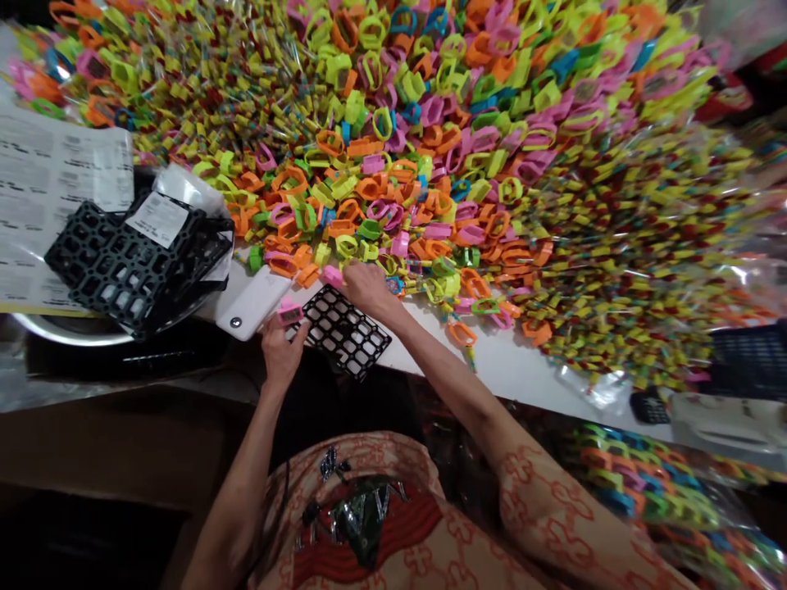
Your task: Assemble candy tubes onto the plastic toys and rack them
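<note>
My left hand [283,351] is closed on a pink plastic toy watch [290,310], held up at its fingertips beside the left edge of a black grid tray [348,334]. The tray has rows of openings and lies at the front edge of the white table. My right hand [367,288] reaches over the tray's far side to the near edge of the toy watch pile [369,188]. Its fingers are bent downward beside another pink piece [333,275]; what they grip is hidden. A white phone [257,303] lies left of the tray.
More black grid trays [123,262] with a label sit on a round metal-rimmed container [74,332] at left, near printed sheets [37,213]. Small wrapped yellow-red pieces [627,262] are heaped at right. Bagged colourful pieces [652,483] lie lower right.
</note>
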A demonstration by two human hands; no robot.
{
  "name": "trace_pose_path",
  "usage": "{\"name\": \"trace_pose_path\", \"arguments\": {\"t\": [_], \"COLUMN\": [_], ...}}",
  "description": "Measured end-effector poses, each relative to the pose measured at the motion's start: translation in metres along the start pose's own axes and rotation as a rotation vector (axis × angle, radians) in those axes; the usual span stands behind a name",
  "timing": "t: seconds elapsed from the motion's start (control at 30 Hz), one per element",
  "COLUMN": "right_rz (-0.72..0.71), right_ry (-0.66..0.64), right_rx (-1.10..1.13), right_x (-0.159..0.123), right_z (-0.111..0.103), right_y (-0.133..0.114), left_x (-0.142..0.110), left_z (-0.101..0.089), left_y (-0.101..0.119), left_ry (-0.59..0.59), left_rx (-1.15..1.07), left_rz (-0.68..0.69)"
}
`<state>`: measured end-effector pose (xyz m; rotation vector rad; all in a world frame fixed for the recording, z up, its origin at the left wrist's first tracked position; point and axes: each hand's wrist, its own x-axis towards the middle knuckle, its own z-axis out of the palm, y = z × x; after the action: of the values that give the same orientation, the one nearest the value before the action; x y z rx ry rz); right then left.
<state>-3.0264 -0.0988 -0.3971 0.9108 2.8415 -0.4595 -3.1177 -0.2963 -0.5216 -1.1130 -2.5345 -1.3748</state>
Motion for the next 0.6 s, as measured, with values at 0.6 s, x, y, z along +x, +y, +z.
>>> {"name": "trace_pose_path", "arguments": {"t": [0.6], "right_rz": [0.061], "right_ry": [-0.140], "right_rx": [1.379], "right_x": [0.018], "right_z": [0.061], "right_y": [-0.025], "left_x": [0.009], "left_z": [-0.002], "left_y": [-0.012], "left_ry": [-0.071], "left_rx": [-0.055], "left_rz": [-0.002]}}
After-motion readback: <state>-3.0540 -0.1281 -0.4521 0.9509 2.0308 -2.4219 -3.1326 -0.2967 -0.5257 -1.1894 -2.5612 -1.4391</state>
